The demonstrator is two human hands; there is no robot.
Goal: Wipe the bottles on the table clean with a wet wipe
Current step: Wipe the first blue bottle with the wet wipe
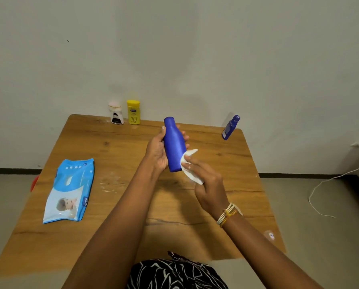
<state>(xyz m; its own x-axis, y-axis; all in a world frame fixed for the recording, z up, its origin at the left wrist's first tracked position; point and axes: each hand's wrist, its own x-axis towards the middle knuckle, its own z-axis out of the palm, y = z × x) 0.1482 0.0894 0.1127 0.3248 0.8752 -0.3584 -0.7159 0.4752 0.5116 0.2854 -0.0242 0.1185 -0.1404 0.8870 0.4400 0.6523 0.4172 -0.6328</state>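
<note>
Two hands: both were occupied above the worktop.
Left hand: blue bottle was gripped.
Right hand: wet wipe was pinched against the bottle's base.

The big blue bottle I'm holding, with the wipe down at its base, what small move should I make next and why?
Probably slide the wet wipe up the blue bottle toward its cap. Your right hand presses the wipe only against the lower side near the base, while your left hand holds the bottle lifted above the table, so the upper body looks not yet reached.
</note>
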